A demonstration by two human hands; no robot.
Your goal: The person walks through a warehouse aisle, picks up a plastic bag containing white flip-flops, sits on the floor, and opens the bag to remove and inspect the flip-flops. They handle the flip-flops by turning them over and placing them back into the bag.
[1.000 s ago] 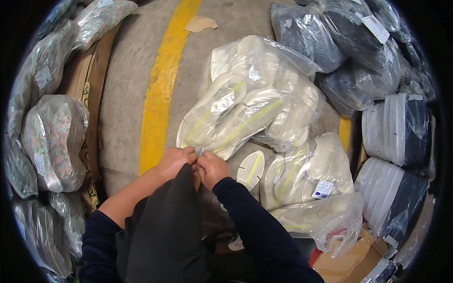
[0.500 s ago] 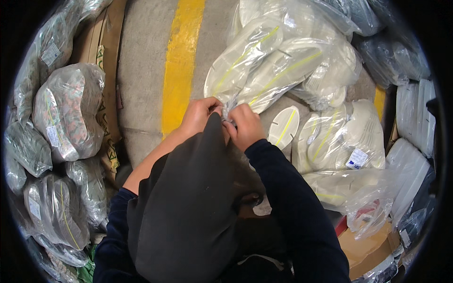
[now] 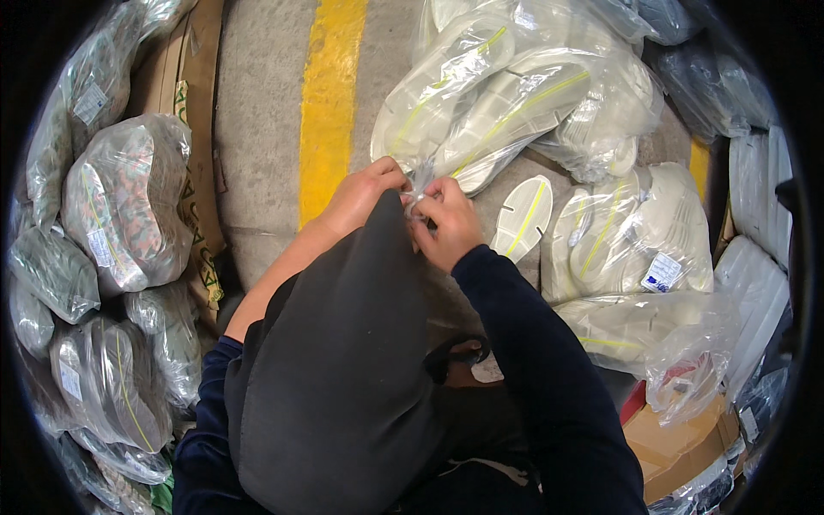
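Observation:
A large clear plastic bag (image 3: 515, 103) full of cream shoe soles, each with a yellow-green line down its middle, lies on the floor ahead. Its mouth is gathered into a twisted neck (image 3: 422, 178) pointing toward me. My left hand (image 3: 371, 190) pinches this neck from the left, its fingertips partly hidden behind my raised dark-clothed knee (image 3: 360, 300). From the right, my right hand (image 3: 450, 227) grips the twisted plastic with thumb and curled fingers. One loose cream sole (image 3: 523, 218) rests on the floor just right of that hand.
More bagged cream soles (image 3: 631, 232) lie at the right, above an open cardboard box (image 3: 678, 438). Bags of patterned soles (image 3: 129, 206) and grey soles (image 3: 112, 378) are piled at the left beside a long cardboard edge (image 3: 202, 137). A yellow floor stripe (image 3: 330, 103) runs ahead.
My right hand has turned slightly, its fingers more raised and curled at the bag's neck. Both hands stay on the neck. The view has shifted a little.

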